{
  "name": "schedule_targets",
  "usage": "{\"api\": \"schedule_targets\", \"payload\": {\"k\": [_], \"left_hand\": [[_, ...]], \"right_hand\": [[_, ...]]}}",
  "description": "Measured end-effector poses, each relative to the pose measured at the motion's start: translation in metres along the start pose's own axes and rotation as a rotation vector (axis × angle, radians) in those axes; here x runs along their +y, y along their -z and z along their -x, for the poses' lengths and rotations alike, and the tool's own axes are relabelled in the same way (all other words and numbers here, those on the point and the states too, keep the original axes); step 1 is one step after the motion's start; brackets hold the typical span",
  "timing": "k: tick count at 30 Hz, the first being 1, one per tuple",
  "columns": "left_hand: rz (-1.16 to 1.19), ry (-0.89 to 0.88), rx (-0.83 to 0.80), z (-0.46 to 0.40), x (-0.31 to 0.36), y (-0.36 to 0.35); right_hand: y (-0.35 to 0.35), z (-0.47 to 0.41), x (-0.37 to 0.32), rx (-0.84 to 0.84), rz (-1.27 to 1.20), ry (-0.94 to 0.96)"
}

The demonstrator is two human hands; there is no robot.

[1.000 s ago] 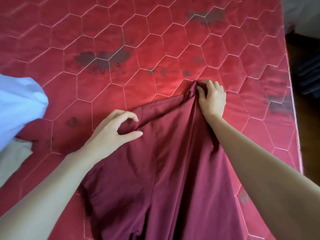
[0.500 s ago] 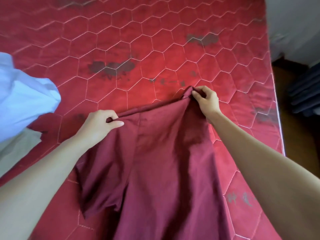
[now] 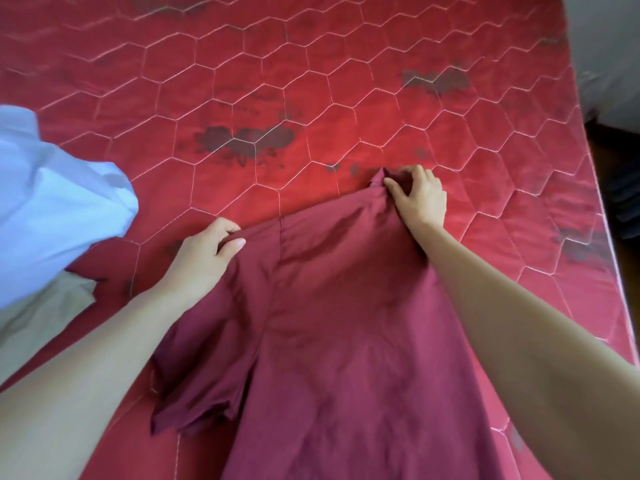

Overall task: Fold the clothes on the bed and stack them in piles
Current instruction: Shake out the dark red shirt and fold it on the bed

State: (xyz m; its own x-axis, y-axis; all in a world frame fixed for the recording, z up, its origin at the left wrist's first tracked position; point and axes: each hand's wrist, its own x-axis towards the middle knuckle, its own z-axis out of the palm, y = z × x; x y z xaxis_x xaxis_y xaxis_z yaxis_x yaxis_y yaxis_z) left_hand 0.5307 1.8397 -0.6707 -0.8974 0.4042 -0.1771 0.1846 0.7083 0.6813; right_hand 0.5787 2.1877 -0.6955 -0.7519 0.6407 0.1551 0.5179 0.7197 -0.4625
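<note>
The maroon shirt is lying flatter on the bed than a second ago; I'm pinching its shoulder with my left hand and its collar with my right hand, readying the first fold.

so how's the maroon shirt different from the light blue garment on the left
The maroon shirt is dark red and spread fairly flat on the mattress; the light blue garment is pale and bunched in a heap. The left hand and right hand both grip the maroon shirt's top edge, while neither touches the light blue garment. Both lie on the mattress, unfolded.
</note>
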Motion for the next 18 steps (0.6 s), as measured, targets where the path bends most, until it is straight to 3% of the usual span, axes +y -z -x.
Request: {"api": "schedule_targets", "payload": {"k": [6, 10, 12, 16, 18], "left_hand": [[-0.066, 0.070, -0.113, 0.007, 0.016, 0.012], [-0.353, 0.124, -0.243, 0.025, 0.013, 0.038], [-0.394, 0.139, -0.268, 0.035, 0.000, 0.057], [-0.265, 0.223, -0.217, 0.048, -0.029, 0.082], [-0.319, 0.174, -0.090, 0.053, -0.031, 0.078]], "right_hand": [[0.028, 0.015, -0.027, -0.171, 0.116, -0.063], [0.047, 0.101, -0.052, -0.039, 0.077, 0.167], [0.049, 0.152, -0.057, -0.088, 0.120, 0.305], [0.037, 0.202, -0.042, -0.354, 0.328, 0.309], [0.030, 0.206, -0.034, -0.360, 0.365, 0.283]]}}
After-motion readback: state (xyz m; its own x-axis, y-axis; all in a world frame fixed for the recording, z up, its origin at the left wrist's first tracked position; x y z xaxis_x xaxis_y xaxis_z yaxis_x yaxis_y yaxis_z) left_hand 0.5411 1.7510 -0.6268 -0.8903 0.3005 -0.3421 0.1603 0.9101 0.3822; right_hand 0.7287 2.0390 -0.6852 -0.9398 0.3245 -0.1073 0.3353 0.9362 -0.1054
